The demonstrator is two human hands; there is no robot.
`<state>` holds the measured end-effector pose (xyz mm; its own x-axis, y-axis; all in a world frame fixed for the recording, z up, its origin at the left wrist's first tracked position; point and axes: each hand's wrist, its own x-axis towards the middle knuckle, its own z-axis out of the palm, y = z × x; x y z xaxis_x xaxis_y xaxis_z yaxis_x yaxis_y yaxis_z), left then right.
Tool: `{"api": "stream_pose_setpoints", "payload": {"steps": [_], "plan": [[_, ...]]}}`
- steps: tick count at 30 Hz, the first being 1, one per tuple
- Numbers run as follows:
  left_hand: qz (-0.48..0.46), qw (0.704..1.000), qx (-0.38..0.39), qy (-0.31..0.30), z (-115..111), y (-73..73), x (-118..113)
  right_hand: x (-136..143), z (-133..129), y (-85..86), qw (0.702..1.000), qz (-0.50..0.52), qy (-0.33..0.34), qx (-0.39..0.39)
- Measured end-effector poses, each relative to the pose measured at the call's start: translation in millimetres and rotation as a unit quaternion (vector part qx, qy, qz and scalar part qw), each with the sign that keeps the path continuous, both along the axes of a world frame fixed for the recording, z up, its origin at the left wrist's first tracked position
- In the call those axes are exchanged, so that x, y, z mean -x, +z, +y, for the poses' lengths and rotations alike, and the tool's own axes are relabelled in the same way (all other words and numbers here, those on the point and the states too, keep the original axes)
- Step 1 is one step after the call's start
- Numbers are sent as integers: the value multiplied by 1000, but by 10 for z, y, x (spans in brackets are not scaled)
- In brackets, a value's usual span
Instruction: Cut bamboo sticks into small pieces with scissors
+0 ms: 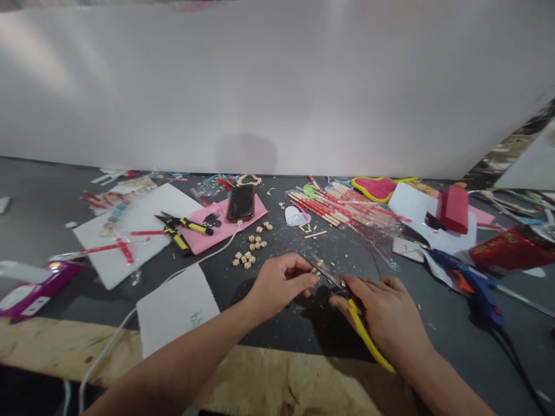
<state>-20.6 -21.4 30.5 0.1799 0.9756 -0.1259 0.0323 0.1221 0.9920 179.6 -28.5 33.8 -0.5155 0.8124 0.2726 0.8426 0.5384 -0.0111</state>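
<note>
My left hand (286, 278) pinches a small pale wooden piece (316, 273) between thumb and fingers, just at the jaws of a cutting tool. The fingertips partly cover the piece. My right hand (384, 315) is wrapped round yellow-handled snips (366, 335), whose pointed grey metal jaws reach toward the left fingertips. Beyond my left hand, small wooden bits (245, 259) lie in several little clusters. A white heart-shaped paper (296, 216) with drawn lines lies farther back, near a few short stick pieces. Fine crumbs are scattered under both hands.
A phone (241, 203) rests on pink paper (199, 241), its white cable trailing left. Black-and-yellow pliers (184, 228) lie beside it. Red-patterned sticks (318, 208) spread behind my hands. A blue glue gun (474, 286) and a red can (515, 248) are at right.
</note>
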Motion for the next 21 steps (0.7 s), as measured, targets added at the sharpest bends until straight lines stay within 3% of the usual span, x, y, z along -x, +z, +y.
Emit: {"api": "stream_pose_setpoints", "payload": {"steps": [6,13,21], "plan": [[39,999,-6,-3,-37,25,24,20,-15,16,1000,1,10,3],[-74,993,64,-61,9,32,71,26,-24,49,999,27,26,-3],[-205,963,129,-118,9,23,105,12,-36,65,998,51,39,18]]}}
